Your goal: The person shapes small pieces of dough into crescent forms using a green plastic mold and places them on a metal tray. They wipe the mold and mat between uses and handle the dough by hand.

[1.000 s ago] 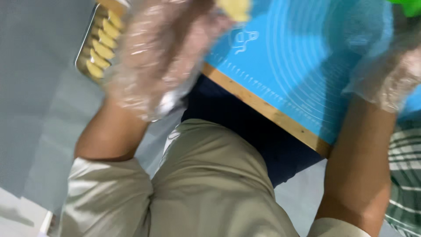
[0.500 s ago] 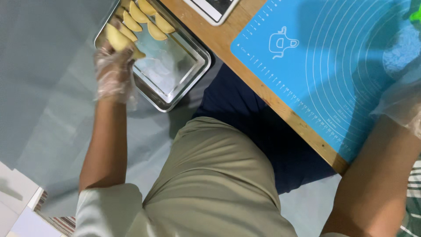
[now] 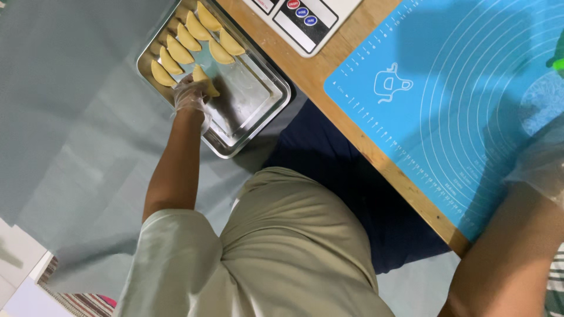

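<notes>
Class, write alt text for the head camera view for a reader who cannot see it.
A gloved left hand sets a yellow crescent pastry into a metal tray beside seven others. The gloved right hand rests on a blue baking mat on the wooden table.

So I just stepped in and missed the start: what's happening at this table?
A person in thin clear gloves is handling pastry. The left hand holds a folded yellow dumpling over a metal tray, beside rows of other dumplings already lying in it. The right hand rests at the edge of a blue baking mat on the wooden table. A kitchen scale sits nearby.
</notes>
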